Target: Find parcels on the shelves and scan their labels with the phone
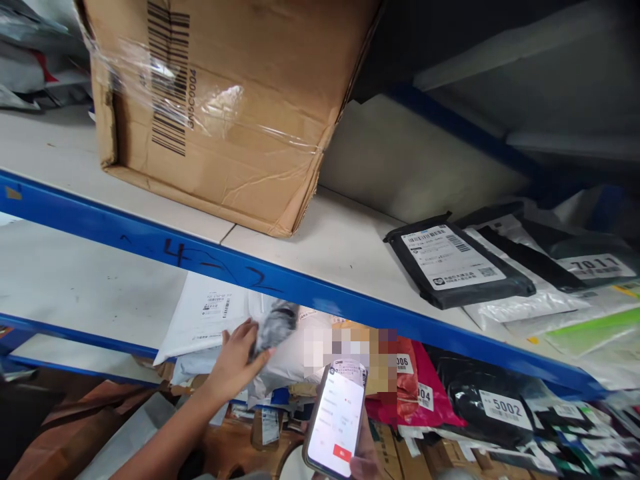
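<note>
"Grey, crinkled-looking and smeared by blur: what is that packet [276, 327]?"

"I can't make out what's in it. It sits just below the blue shelf beam [320, 293], gripped between the thumb and fingers of the left hand [241, 350]."

"Is it lifted or resting?"

"Can't tell. A white parcel [197, 317] with a printed label lies just left of it, and a pale parcel [285, 360] is at its lower right."

"And the right hand [367, 450]?"

"Wrapped around a phone [336, 420], thumb by the lower corner. Its screen is lit, with a red button near the bottom."

"What's farther out?"

"To the phone's right, a bright pink bag [443, 400], then a black bag [470, 380] labelled 5002. Above the beam, a taped cardboard box [250, 153] stands tilted in view on the upper shelf [350, 230]; well to its right lies a flat black parcel [453, 260] with a white label."
</note>
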The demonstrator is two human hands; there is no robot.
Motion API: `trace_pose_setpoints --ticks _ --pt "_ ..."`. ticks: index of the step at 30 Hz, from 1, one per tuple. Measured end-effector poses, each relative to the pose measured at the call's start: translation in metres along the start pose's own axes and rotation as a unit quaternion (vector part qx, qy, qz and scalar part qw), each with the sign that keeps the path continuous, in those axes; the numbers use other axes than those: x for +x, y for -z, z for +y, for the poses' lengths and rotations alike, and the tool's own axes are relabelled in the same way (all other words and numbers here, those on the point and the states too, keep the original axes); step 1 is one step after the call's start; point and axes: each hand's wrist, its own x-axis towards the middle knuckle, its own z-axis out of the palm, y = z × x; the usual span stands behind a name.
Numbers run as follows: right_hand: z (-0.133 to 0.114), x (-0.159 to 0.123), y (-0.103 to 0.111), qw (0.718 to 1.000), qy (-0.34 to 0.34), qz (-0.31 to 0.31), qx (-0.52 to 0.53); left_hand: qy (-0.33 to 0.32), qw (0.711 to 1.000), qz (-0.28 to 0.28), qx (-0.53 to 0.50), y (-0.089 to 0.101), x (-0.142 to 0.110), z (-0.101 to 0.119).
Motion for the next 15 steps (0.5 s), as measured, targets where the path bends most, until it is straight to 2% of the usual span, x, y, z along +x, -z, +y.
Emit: trace_pose_setpoints --ticks 2,5,8,11,15 --pt "0.001 0.004 0.001 0.999 -0.022 -0.004 0.034 -0.044 0.999 -0.021 0.006 -0.006 -0.008 0.003" --pt "0.002 0.008 0.004 0.998 -0.027 -0.012 0.056 -0.032 0.998 0.027 0.044 -0.013 -0.009 0.004" --pt "0.004 0.012 0.005 0.997 -0.037 -0.02 0.059 -0.011 0.99 0.068 0.124 -0.02 -0.002 0.008" --pt "0.006 0.013 0.004 0.997 -0.048 -0.023 0.052 0.007 0.981 0.033 0.189 -0.021 0.002 0.013" --pt "0.009 0.012 -0.002 0.998 -0.037 -0.028 0.03 0.0 0.973 -0.025 0.231 -0.006 0.005 0.007"
